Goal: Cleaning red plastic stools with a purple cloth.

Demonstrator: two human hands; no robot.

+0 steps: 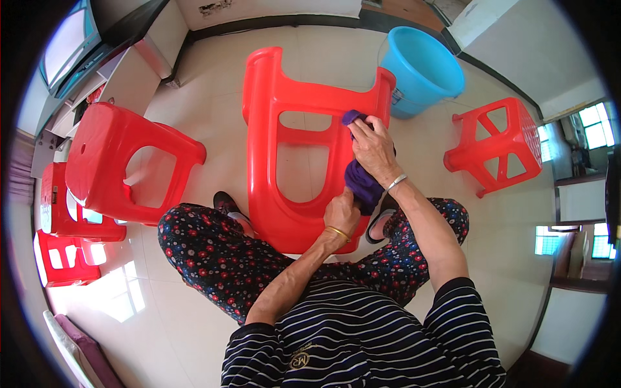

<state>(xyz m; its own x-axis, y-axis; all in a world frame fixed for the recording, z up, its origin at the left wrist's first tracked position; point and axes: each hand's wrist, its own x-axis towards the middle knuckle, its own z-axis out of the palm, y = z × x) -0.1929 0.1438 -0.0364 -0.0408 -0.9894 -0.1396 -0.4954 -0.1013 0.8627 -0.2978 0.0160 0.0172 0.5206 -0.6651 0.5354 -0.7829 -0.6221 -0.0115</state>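
A red plastic stool (262, 160) lies tipped between my knees, its legs pointing away from me and its seat end nearest my lap. My right hand (373, 145) presses a bunched purple cloth (363, 182) against the stool's right leg, fingers bent over the cloth's far end. Lower down, my left hand (342, 213) is closed at the near end of the same cloth, beside the seat's right corner. Part of the cloth is hidden under my right hand.
A blue plastic bucket (427, 68) stands beyond the stool at the right. Another red stool (499, 145) is on the right. At the left are a large red stool (106, 160) and further red stools (60, 203). A television (68, 43) sits on a cabinet (131, 77).
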